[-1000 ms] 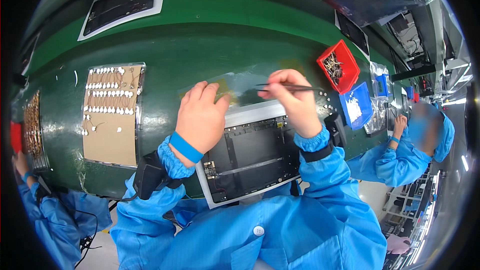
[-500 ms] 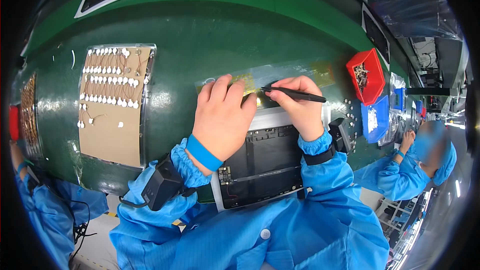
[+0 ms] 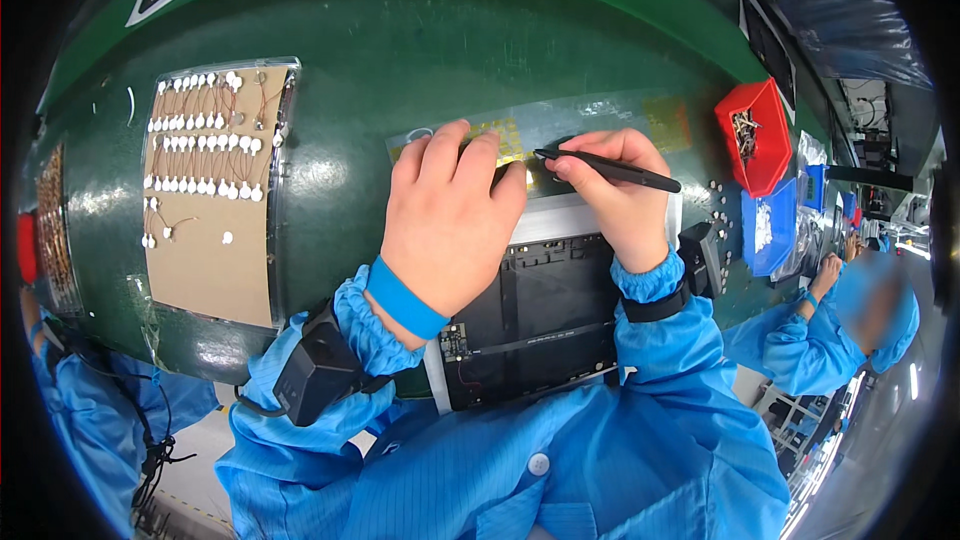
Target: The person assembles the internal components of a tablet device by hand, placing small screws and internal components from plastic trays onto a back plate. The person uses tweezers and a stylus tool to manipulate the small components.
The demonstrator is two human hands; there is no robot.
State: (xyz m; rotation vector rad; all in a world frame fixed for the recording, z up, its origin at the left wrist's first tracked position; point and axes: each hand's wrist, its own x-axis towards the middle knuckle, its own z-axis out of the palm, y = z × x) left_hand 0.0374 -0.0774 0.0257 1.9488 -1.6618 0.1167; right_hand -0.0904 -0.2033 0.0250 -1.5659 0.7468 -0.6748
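Note:
My left hand [image 3: 450,215] lies over the left part of a clear film strip [image 3: 575,118] carrying yellow tape pieces. Its fingers are bent and apart, the tips touching the strip. My right hand [image 3: 630,205] pinches slim black tweezers [image 3: 625,172], their tip at a yellow piece just right of my left fingers. What the left fingertips cover is hidden, and I cannot make out anything between the tweezer tips. Below both hands, near my body, lies a flat black device panel [image 3: 535,325] with a small circuit board at its left corner and a pale border.
On the left, a cardboard-lined tray [image 3: 210,260] holds rows of white discs with thin wires. A red bin [image 3: 765,145] of small metal parts and a blue bin [image 3: 770,235] with white pieces stand right. Small round pieces lie loose beside them. A co-worker [image 3: 825,330] sits far right.
The view has shifted slightly, with the tray appearing farther left and the bins farther right. My left hand stays on the strip, and my right hand still grips the tweezers at the yellow tape.

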